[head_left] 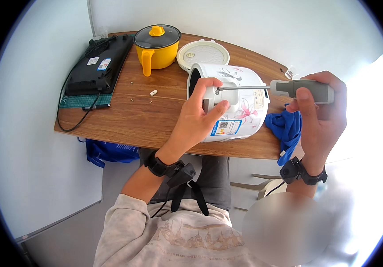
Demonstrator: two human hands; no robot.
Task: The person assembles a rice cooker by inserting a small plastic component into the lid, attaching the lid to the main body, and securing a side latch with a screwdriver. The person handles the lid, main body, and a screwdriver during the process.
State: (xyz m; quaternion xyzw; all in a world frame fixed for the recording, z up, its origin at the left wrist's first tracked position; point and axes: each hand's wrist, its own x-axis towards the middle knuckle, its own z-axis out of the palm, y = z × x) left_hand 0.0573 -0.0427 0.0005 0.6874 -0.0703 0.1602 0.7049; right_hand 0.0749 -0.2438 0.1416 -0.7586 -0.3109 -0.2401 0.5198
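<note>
White rice cooker body (233,102) with pink flower print, lying on its side on the wooden table, open mouth facing away from me to the left. My left hand (199,116) grips its near end, thumb across the white bracket. Screwdriver (284,88) (grey handle, thin metal shaft) in my right hand (318,111), held level, tip touching the bracket just by my left fingers.
</note>
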